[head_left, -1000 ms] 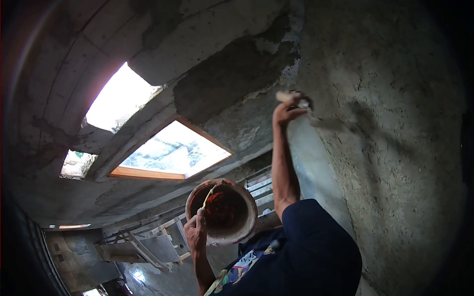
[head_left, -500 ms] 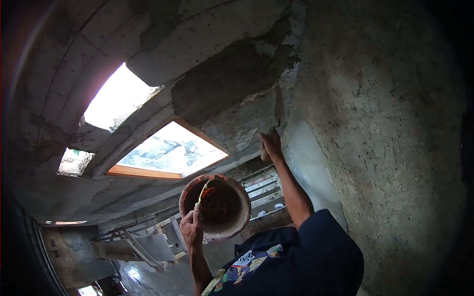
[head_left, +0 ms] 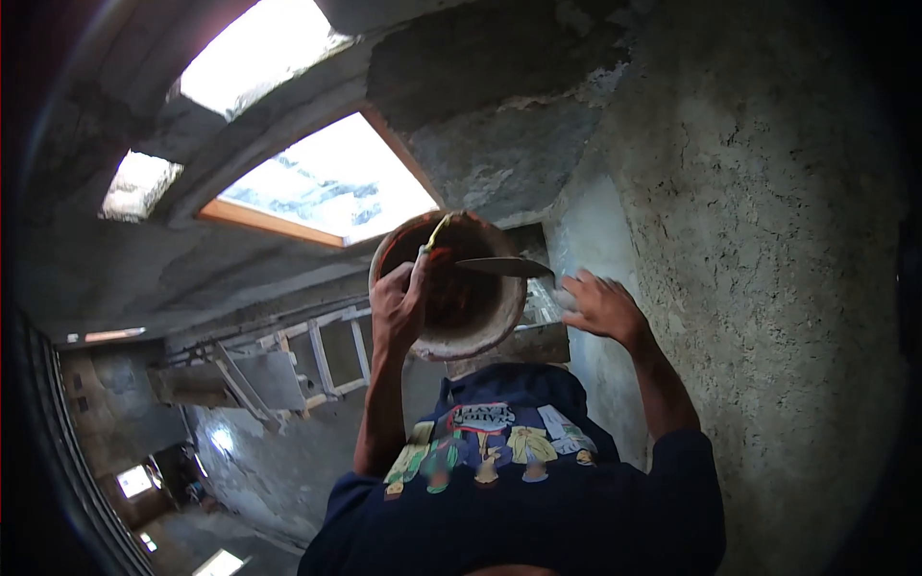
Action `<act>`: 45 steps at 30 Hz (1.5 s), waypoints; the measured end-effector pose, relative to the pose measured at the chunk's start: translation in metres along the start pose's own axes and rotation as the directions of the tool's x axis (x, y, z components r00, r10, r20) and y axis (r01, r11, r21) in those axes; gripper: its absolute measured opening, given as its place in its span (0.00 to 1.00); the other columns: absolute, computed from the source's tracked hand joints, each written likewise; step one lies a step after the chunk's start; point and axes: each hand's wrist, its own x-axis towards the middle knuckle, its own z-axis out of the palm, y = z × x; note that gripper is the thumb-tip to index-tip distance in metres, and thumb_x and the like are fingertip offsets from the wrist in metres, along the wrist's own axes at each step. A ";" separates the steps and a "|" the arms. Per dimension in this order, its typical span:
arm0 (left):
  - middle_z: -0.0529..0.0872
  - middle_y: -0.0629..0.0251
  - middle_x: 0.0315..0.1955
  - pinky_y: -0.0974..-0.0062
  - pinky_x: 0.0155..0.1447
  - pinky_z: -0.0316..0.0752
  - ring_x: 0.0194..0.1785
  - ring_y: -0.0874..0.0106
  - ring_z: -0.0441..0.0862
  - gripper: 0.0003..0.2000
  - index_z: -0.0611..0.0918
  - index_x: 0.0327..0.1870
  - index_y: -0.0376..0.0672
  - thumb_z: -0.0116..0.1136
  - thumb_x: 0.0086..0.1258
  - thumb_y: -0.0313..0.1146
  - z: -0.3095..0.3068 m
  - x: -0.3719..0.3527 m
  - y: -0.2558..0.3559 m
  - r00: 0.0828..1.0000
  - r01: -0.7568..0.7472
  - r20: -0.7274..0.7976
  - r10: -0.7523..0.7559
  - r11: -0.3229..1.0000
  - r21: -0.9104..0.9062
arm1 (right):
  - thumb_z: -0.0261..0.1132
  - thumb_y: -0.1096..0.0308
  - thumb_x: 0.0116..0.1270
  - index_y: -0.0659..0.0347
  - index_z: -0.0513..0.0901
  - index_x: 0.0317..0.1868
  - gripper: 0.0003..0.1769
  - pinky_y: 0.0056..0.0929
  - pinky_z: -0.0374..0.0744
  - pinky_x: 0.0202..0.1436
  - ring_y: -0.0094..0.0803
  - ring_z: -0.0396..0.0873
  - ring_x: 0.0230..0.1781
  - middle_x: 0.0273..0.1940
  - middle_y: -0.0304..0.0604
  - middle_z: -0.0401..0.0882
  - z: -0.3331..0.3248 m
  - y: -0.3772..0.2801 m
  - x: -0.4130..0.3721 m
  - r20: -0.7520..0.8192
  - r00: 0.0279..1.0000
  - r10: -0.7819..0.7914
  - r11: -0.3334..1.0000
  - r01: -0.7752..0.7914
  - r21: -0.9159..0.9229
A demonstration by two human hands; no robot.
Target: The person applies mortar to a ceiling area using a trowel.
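My left hand [head_left: 398, 305] is closed on the handle of a round bucket [head_left: 480, 341], its rim crusted with dried mortar. A yellowish strip shows on the handle above my fingers. The bucket's inside is dark with a reddish tint, and what lies at the bottom is hard to make out. In my right hand [head_left: 603, 305] is a trowel [head_left: 504, 267], gripped by its handle at the bucket's right side. Its blade points left across the bucket's mouth.
A rough plastered wall [head_left: 749, 288] rises on the right. Ahead, a wood-framed window [head_left: 327, 182] sits in a wall with a darker damp patch [head_left: 471, 67]. Wooden scaffolding or a ladder-like frame [head_left: 322, 355] stands below on the left.
My right hand has brought the trowel down from the wall to over the bucket. The bucket has risen in view with my left hand still holding it.
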 end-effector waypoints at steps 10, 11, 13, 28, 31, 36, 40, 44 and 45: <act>0.76 0.63 0.12 0.72 0.23 0.63 0.15 0.78 0.67 0.21 0.78 0.21 0.35 0.55 0.72 0.44 0.005 -0.013 0.021 0.987 -0.147 -0.077 0.144 0.989 -0.025 | 0.60 0.65 0.64 0.56 0.87 0.43 0.12 0.43 0.83 0.40 0.39 0.84 0.43 0.41 0.41 0.85 0.064 -0.116 0.096 0.265 0.962 0.056 0.639 0.170 -0.751; 0.75 0.62 0.11 0.71 0.23 0.63 0.15 0.77 0.67 0.21 0.77 0.21 0.35 0.56 0.71 0.43 0.004 -0.014 0.022 0.987 -0.146 -0.081 0.142 0.988 -0.048 | 0.60 0.65 0.64 0.56 0.87 0.43 0.12 0.43 0.83 0.40 0.39 0.84 0.43 0.41 0.41 0.85 0.070 -0.118 0.101 0.273 0.961 0.050 0.630 0.182 -0.755; 0.73 0.59 0.11 0.69 0.23 0.63 0.15 0.75 0.67 0.21 0.76 0.20 0.34 0.57 0.70 0.42 0.008 -0.008 0.017 0.974 -0.188 -0.129 0.184 0.982 -0.021 | 0.58 0.65 0.65 0.53 0.88 0.43 0.12 0.40 0.82 0.41 0.36 0.85 0.43 0.41 0.39 0.86 0.078 -0.121 0.107 0.326 0.944 0.057 0.683 0.202 -0.702; 0.68 0.58 0.11 0.69 0.24 0.61 0.16 0.75 0.62 0.20 0.77 0.22 0.32 0.58 0.70 0.41 0.003 -0.022 0.025 0.987 -0.152 -0.063 0.147 0.985 -0.080 | 0.71 0.64 0.50 0.59 0.78 0.32 0.12 0.39 0.78 0.45 0.44 0.80 0.43 0.34 0.46 0.79 0.078 -0.070 0.106 0.377 0.833 -0.405 0.835 0.505 -0.218; 0.68 0.58 0.11 0.69 0.23 0.60 0.16 0.75 0.60 0.20 0.76 0.21 0.32 0.58 0.70 0.40 0.007 -0.029 0.028 0.982 -0.186 -0.026 0.185 0.977 -0.105 | 0.73 0.61 0.49 0.59 0.79 0.33 0.16 0.41 0.77 0.46 0.46 0.79 0.45 0.37 0.49 0.80 0.088 -0.047 0.109 0.311 0.817 -0.485 0.854 0.520 -0.036; 0.68 0.62 0.13 0.73 0.23 0.60 0.20 0.82 0.61 0.18 0.77 0.23 0.33 0.58 0.70 0.38 0.022 -0.051 0.034 0.976 -0.210 0.019 0.216 0.965 -0.155 | 0.68 0.52 0.56 0.61 0.81 0.44 0.22 0.46 0.77 0.47 0.54 0.80 0.46 0.41 0.58 0.82 0.198 0.009 0.166 0.272 0.796 -0.540 0.840 0.526 0.130; 0.66 0.64 0.13 0.74 0.23 0.59 0.20 0.82 0.60 0.19 0.74 0.23 0.34 0.56 0.72 0.39 0.022 -0.058 0.037 0.975 -0.222 -0.031 0.220 0.957 -0.187 | 0.65 0.52 0.57 0.66 0.80 0.45 0.25 0.44 0.78 0.46 0.57 0.80 0.43 0.39 0.61 0.82 0.110 -0.066 0.103 -0.077 0.850 -0.521 0.676 0.467 0.570; 0.70 0.61 0.11 0.72 0.21 0.61 0.16 0.80 0.64 0.19 0.74 0.22 0.35 0.56 0.72 0.39 0.011 -0.051 0.039 0.983 -0.158 -0.130 0.128 0.954 -0.257 | 0.66 0.52 0.55 0.71 0.80 0.41 0.26 0.44 0.78 0.45 0.57 0.81 0.39 0.35 0.62 0.81 0.117 -0.057 0.110 0.041 0.893 -0.448 0.771 0.362 0.523; 0.71 0.65 0.11 0.73 0.21 0.61 0.17 0.82 0.64 0.19 0.74 0.22 0.35 0.55 0.72 0.39 0.009 -0.047 0.034 0.978 -0.168 -0.156 0.138 0.966 -0.197 | 0.66 0.53 0.54 0.70 0.80 0.39 0.25 0.44 0.77 0.44 0.56 0.81 0.40 0.35 0.62 0.81 0.109 -0.060 0.109 0.095 0.933 -0.348 0.839 0.265 0.474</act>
